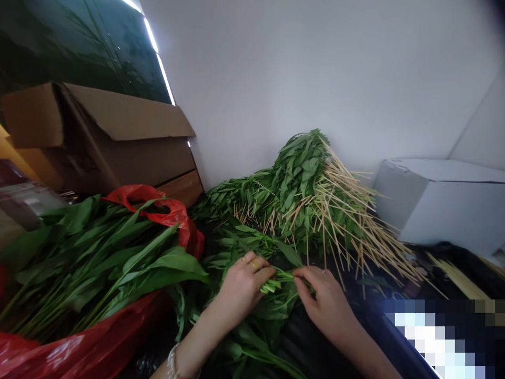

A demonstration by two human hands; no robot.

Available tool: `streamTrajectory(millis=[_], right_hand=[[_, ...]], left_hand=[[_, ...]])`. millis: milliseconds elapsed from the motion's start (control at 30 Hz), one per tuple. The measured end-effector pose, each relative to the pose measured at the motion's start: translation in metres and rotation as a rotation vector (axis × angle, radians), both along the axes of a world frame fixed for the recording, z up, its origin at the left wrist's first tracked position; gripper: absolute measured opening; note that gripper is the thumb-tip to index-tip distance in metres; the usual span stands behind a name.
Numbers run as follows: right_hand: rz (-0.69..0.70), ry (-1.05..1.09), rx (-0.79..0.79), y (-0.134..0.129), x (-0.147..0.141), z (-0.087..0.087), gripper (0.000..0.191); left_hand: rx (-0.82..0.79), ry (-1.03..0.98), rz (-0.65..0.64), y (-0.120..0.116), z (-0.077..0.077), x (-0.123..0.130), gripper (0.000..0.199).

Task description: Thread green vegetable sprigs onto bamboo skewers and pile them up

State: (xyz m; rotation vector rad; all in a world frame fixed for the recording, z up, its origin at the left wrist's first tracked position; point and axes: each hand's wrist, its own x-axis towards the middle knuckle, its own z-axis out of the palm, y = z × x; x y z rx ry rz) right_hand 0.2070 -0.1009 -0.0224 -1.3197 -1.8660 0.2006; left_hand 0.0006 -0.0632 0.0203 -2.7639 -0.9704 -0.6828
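Observation:
Near the lower middle, my left hand point(244, 279), with rings on its fingers, is closed around a small bunch of leafy green stems point(270, 286). Pale cut ends stick out of its grip toward the right. My right hand point(325, 297) pinches at the same stems from the other side, its thumb and fingertips close together. Loose leafy greens point(252, 337) lie below and around both hands. Behind them rises a heap of greens on skewers point(303, 168), with many thin wooden skewers point(355, 210) poking out to the right.
At left, a red plastic bag point(114, 337) is full of long leafy stems point(98, 252). An open cardboard box point(138, 158) stands behind it. A white box point(445, 200) sits at the right, with more skewers point(457, 276) before it. A pixelated bright patch covers the lower right.

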Motion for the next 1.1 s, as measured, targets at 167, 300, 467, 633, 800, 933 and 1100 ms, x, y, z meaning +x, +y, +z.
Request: streamTrajectory(millis=[167,300,467,633,800,933,1100], right_hand=[[0.040,0.000,-0.011,-0.001,-0.002,0.001,0.016],[0.049,-0.024,-0.009,-0.001,-0.003,0.002,0.014],[0.105,0.032,0.001,-0.002,-0.006,0.004,0.013],[0.148,0.105,-0.030,-0.003,-0.009,0.009,0.012],[0.158,0.120,-0.019,-0.005,-0.013,0.015,0.012],[0.147,0.083,0.015,-0.007,-0.012,0.018,0.012],[0.078,0.022,0.019,-0.008,0.000,0.018,0.014]], left_hand=[[0.043,0.111,0.030,0.002,-0.005,0.001,0.016],[0.060,0.166,0.065,0.002,-0.003,0.001,0.015],[-0.051,-0.073,0.110,-0.001,0.001,0.002,0.004],[-0.355,-0.488,0.120,0.001,0.005,0.004,0.018],[-0.708,-0.728,0.145,0.003,0.004,0.007,0.017],[-0.664,-0.740,0.217,0.003,0.004,0.012,0.016],[-0.587,-0.913,0.357,0.021,0.020,-0.013,0.023]])
